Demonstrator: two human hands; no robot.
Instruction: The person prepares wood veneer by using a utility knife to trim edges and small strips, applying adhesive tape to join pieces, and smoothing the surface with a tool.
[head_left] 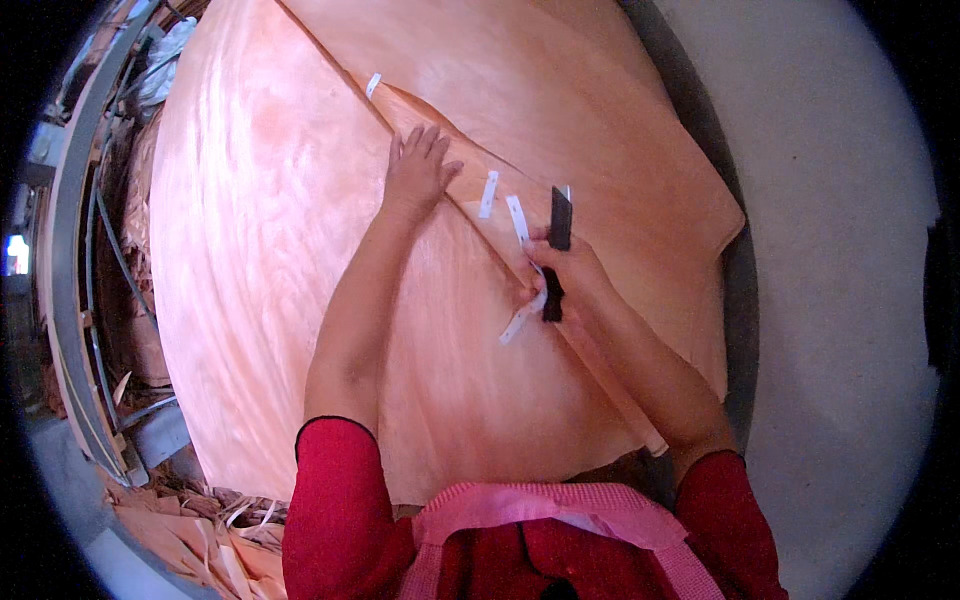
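Two veneer sheets lay overlapped on the bench, seam running diagonally, white tape strips across it. Left hand lay flat beside the seam, fingers slightly spread, likely pinning the sheets so the joint stayed shut. Right hand sat on the seam lower down, fingers curled round a black tool, a tape end trailing under it

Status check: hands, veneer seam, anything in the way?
Left hand flat on the veneer beside the seam. Right hand grips a black tool and white tape. Nothing blocks the seam.
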